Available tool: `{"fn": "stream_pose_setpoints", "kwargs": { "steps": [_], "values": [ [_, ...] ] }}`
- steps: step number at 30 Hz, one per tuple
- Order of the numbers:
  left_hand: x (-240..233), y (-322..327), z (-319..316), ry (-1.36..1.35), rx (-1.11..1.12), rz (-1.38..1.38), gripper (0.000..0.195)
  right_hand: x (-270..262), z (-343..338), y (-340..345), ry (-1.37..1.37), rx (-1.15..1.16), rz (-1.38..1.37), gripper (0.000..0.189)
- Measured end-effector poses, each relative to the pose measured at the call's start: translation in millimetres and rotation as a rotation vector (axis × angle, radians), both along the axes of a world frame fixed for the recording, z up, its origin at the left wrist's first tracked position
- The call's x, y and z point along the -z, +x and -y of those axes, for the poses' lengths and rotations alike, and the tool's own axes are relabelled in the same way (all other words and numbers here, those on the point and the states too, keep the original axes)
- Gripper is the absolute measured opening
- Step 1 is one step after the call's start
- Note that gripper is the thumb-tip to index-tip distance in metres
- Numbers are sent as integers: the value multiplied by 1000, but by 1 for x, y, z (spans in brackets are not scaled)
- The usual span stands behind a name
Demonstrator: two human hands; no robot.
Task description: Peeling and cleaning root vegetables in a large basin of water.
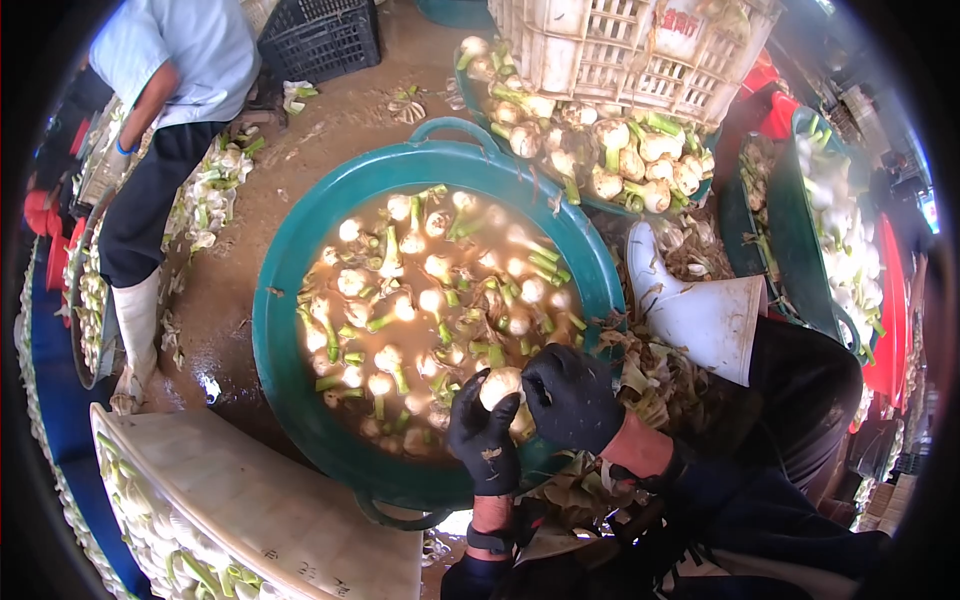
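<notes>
In a black glove, my left hand (pixel 486 435) grips a pale garlic bulb (pixel 500 387) over the near side of a green tub (pixel 289 360). My right hand (pixel 576 397), also gloved in black, is curled against the bulb's right side, its fingertips mostly hidden. Muddy brown water (pixel 420 315) fills the tub. Many garlic bulbs with short cut green stems float in it, among them one bulb (pixel 388 358) left of my hands. Loose brown skins drift near the middle.
Behind the tub, a white plastic crate (pixel 600 52) rests over a basin of garlic bulbs (pixel 652 165). A white container (pixel 247 480) of garlic stands at lower left. Another person (pixel 180 67) is at upper left. Peeled husks (pixel 652 375) lie beside my white boot (pixel 690 315).
</notes>
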State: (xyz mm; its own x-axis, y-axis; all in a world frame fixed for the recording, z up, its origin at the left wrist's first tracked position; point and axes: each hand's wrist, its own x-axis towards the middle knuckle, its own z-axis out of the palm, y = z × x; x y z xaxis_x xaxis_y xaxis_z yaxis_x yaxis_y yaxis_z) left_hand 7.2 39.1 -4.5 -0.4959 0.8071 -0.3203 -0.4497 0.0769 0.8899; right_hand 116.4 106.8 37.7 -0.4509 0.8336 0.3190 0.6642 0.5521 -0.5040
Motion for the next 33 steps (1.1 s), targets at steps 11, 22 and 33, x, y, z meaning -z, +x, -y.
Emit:
{"fn": "stream_pose_setpoints", "kwargs": {
  "steps": [11, 22, 33],
  "values": [
    [3, 6, 1, 16, 89, -63, 36, 15, 7, -10, -575, -60, -458, 19],
    [-8, 10, 1, 139, 149, -372, 37, 11, -2, -3, -706, 53, -535, 12],
    [6, -7, 9, 89, 116, -20, 45, -8, -2, 3, -747, 203, -445, 7]
  ]
}}
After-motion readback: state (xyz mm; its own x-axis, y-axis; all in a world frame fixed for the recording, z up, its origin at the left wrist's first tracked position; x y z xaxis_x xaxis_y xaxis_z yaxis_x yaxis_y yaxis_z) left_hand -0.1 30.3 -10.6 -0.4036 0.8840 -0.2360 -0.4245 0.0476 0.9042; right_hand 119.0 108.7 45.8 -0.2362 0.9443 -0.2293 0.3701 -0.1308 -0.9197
